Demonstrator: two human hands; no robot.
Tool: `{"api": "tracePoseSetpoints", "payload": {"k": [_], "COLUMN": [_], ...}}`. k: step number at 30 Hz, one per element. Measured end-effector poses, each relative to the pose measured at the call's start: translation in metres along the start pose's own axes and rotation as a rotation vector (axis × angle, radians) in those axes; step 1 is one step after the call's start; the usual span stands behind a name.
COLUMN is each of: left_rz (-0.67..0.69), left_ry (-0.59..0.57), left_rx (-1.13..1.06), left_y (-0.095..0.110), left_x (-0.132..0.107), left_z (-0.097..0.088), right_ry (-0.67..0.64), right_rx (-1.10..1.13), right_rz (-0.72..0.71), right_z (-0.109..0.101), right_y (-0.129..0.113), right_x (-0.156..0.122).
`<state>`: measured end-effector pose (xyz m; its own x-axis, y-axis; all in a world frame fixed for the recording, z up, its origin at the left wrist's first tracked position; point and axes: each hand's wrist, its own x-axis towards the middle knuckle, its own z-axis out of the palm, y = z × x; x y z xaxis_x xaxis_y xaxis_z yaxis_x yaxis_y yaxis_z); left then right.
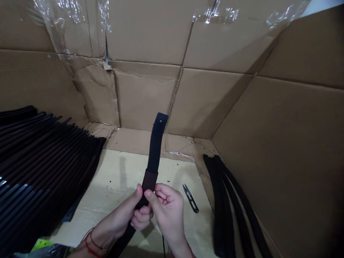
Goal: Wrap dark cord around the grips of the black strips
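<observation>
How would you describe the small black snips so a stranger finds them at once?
Start at the pale board below the cardboard wall. On it, just right of the right hand, lie the small black snips. Unlike the long curved strips farther right, they are short, forking into two points.

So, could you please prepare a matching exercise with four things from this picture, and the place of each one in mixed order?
1. Small snips
2. Single strip with a dark brown band
3. Large pile of strips
4. Few black strips

A. Along the left side of the picture
B. Held by the left hand and the right hand
C. Beside the right cardboard wall
D. On the pale board

Right pairs: 1-D, 2-B, 3-A, 4-C
</observation>
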<state>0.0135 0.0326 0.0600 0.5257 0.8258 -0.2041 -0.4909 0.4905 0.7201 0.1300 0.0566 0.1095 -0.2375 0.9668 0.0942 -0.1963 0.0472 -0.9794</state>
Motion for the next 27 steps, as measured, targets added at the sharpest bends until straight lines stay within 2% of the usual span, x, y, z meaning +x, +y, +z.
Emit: {"api": "tracePoseSetpoints", "payload": {"k": [4,9,12,14,16,18,19,23,25,27], "left_rz": [0.018,-0.017,-0.014,0.038,0.129,0.196,0.189,0.074,0.039,-0.035], "left_ry": [-0.046,-0.014,0.016,0.102,0.235,0.334,0.344,0.239,0.188,0.079], "left_rx": [-0.059,-0.031,0.02,0.095,0.219,0.325,0.353,0.333,0.296,0.254], "left_y": [0.002,-0.001,-0.005,-0.009,-0.011,-0.009,-0.007,0.003,0.007,0.009], "left_x": [-0.004,-0.005,-0.002,-0.002,-0.005,-0.011,-0.014,-0.025,-0.025,-0.023], "left_z": [0.003,-0.003,-0.007,-0.007,-0.005,-0.003,-0.002,-0.003,-0.006,-0.009], "right_ry": [-0.044,-0.031,-0.041,0.007,0.056,0.011,-0.043,-0.243,-0.284,-0.289], "right_rx": [0.022,-0.004,-0.006,-0.01,-0.018,0.005,0.038,0.222,0.277,0.299], "right_rz": [0.075,0.011,0.03,0.019,-0.023,-0.021,0.005,0.147,0.17,0.162], "right_z": [-0.003,-0.001,-0.002,-0.004,-0.01,-0.016,-0.019,-0.027,-0.028,-0.027], "right_y": [0.002,0.009,0.014,0.015,0.014,0.012,0.012,0.016,0.018,0.02], "right_x": [-0.001,-0.001,0.002,0.007,0.012,0.016,0.017,0.015,0.012,0.01]}}
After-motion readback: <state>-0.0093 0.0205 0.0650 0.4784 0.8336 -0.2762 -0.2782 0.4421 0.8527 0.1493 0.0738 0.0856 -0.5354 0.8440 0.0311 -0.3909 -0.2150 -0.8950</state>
